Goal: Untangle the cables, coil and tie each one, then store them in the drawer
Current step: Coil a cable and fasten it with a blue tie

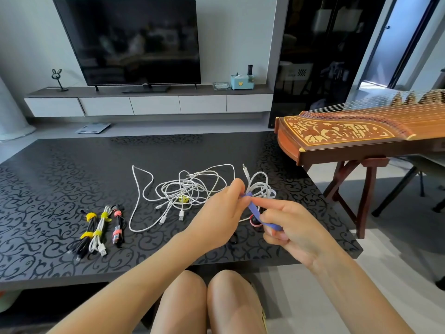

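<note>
Because the white coil (261, 186) would spring apart if let go, both hands work low over the desk (48, 189), right of centre in the frame. The left hand (221, 213) pinches the gathered loops between thumb and fingertips just where the purple tie (256, 210) crosses them, so the turns cannot spread. The right hand (291, 227), fingers curled, grips the tie's free tail and holds it out toward the lower right, forefinger laid along the strap, seemingly to keep it taut for wrapping. I judge that the tying of this cable is the step in hand. A red tie (255, 222) lies on the desk beneath the hands, partly hidden.

At the lower left, 3 tied bundles (101, 230) lie side by side, each bound in 2 places. They sit well apart from the loose wire, probably set aside as finished.

Beyond the hands, mid-frame, the tangle of white cables (185, 189) sprawls with its plugs toward the near edge and a yellow tie (184, 199) in its midst. That heap is still to be sorted.

Farthest off, a row of closed drawers (154, 104) runs under the television (134, 42) at upper centre; which of them is meant for storage cannot be told.
</note>
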### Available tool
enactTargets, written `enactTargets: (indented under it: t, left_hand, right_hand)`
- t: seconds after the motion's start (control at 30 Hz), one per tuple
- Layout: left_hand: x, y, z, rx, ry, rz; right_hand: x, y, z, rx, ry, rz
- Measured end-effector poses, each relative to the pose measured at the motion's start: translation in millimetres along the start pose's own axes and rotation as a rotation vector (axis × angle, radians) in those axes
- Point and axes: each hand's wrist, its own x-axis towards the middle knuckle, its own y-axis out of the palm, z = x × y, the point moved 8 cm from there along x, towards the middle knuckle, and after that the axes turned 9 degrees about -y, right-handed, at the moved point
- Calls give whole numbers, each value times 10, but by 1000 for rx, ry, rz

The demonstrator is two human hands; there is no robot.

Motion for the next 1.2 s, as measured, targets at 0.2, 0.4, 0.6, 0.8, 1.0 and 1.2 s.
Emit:
enactTargets:
  t: [0.2,0.4,0.6,0.8,1.0,1.2]
  left_hand:
    - [16,52,-39,253,68,16]
    - [75,138,-42,343,77,-2]
    - [183,-33,28,86,-106,-178]
    - [96,141,140,-339,-208,0]
    - [-16,318,281,-678,-455,228]
    - [-86,389,276,-858,-561,390]
  right_hand:
    - [2,-7,26,-57,-20,-37]
    - [42,-29,28,-163,11,-36]
    - [36,-127,7,-304,23,-106]
    - [-17,-198,85,-434,-78,-59]
    - [-53,-200,126,-440,-165,20]
    - [-110,-220,128,-441,-172,64]
